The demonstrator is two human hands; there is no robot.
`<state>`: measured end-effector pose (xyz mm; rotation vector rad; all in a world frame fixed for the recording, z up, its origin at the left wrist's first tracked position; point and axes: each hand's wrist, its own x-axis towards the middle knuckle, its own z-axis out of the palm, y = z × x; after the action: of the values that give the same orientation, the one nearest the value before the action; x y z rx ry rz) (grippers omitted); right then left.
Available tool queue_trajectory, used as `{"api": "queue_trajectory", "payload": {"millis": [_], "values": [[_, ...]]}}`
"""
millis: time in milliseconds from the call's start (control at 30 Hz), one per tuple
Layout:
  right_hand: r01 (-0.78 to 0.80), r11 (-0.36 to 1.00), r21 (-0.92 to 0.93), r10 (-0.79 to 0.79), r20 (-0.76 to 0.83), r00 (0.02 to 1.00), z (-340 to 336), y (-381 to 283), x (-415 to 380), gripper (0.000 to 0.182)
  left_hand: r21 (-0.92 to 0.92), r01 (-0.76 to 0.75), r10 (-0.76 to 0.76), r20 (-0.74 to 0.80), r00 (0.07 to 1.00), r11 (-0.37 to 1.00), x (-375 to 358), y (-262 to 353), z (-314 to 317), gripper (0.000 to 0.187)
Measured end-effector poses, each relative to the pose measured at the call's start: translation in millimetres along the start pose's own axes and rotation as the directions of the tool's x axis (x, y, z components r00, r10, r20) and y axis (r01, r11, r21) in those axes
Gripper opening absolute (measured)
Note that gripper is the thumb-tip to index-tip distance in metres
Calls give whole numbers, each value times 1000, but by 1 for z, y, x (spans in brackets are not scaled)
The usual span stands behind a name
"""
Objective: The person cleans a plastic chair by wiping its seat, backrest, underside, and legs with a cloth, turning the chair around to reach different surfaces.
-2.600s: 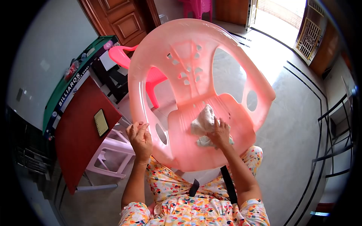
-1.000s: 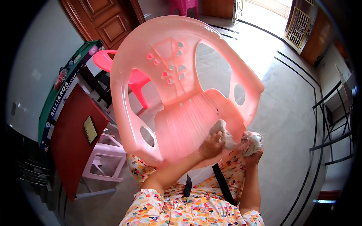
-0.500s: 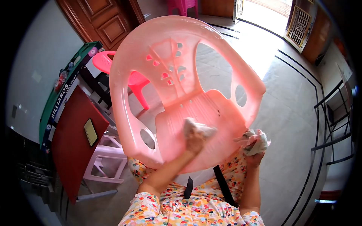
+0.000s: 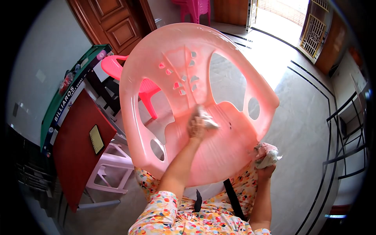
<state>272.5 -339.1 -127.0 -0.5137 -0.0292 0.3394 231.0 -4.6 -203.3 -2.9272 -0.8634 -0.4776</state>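
Note:
A pink plastic armchair [image 4: 231, 150] stands in front of my knees, with leaf-shaped holes in its backrest. My left hand [image 4: 196, 128] is closed on a whitish cloth [image 4: 207, 119], which lies against the back part of the seat. At the chair's front right edge, my right hand [image 4: 266, 170] grips a bunched pink and grey cloth [image 4: 267, 155]. Small dark marks show on the seat to the right of the left hand. The fingers of both hands are partly covered by the cloths.
To the left are a red table [image 4: 74, 152] with a phone-like device [image 4: 96, 139] on it, a pale stool [image 4: 111, 168], a billiards table [image 4: 70, 94] and a brighter pink chair [image 4: 149, 94]. A black metal frame [image 4: 348, 133] stands at the right.
My left hand has moved up the seat toward the backrest with its cloth. My right hand keeps its hold on the other cloth. The view has shifted slightly.

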Motion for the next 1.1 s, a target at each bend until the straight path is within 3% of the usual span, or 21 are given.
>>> {"api": "queue_trajectory", "payload": {"millis": [33, 67, 100, 167, 267, 333, 400, 433, 500, 567, 633, 700, 733, 833, 900, 1033, 1100], "values": [[-4, 1000, 0, 4, 0, 1000, -2, 0, 1, 37, -262, 374, -366, 80, 927, 889, 1, -16, -9, 24], [-38, 999, 25, 36, 57, 998, -5, -1, 2, 36, -22, 265, -266, -27, 964, 964, -10, -44, 9, 26], [-74, 996, 49, 68, 113, 991, -9, -1, 3, 36, 72, 317, -312, -70, 948, 946, -17, -55, -7, 20], [-63, 996, 70, 54, 130, 990, -22, -1, 4, 38, 219, 377, -399, 64, 915, 900, -28, -54, -41, 20], [-55, 993, 100, 45, 104, 994, -30, 1, 3, 40, 240, 397, -443, 189, 876, 886, -50, -29, -42, 21], [-60, 992, 113, 53, 63, 997, -26, 0, 4, 40, 45, 179, -184, 347, 920, 983, -81, -7, -48, 22], [-50, 985, 163, 43, 50, 998, -15, 1, 1, 40, -82, 8, 22, 350, 936, 997, -108, 36, -81, 23], [-52, 985, 165, 44, 47, 998, -21, 1, 3, 40, -152, -137, 178, 302, 937, 979, -119, 53, -94, 22], [-105, 984, 144, 66, 250, 966, -39, 1, 8, 39, -272, -302, 355, 175, 918, 914, -136, 83, -108, 24], [-89, 989, 114, 61, 234, 970, -36, 0, 8, 39, -374, -366, 432, 110, 895, 852, -137, 96, -118, 26], [-81, 993, 80, 63, 214, 975, -26, -2, 4, 38, -494, -501, 543, -68, 837, 710, -137, 100, -117, 28], [-53, 997, 62, 51, 27, 998, -14, -1, 1, 32, -569, -462, 529, -55, 847, 680, -133, 84, -114, 26], [-52, 997, 61, 50, 29, 998, -14, -1, 1, 32, -502, -398, 464, 9, 886, 768, -133, 68, -109, 25], [-59, 994, 95, 59, 10, 998, -19, 0, 1, 31, -234, -93, 138, 183, 973, 968, -133, 1, -84, 25], [-74, 987, 144, 78, -23, 997, -32, 1, 4, 32, 74, 101, -110, 124, 986, 992, -134, -33, -100, 20], [-92, 981, 171, 97, -22, 995, -30, 2, 5, 32, 102, 185, -207, 286, 936, 978, -129, -42, -115, 19], [-95, 987, 128, 88, 57, 994, -22, 0, 3, 33, -128, 91, -35, 387, 922, 988, -139, -15, -109, 26]]}}
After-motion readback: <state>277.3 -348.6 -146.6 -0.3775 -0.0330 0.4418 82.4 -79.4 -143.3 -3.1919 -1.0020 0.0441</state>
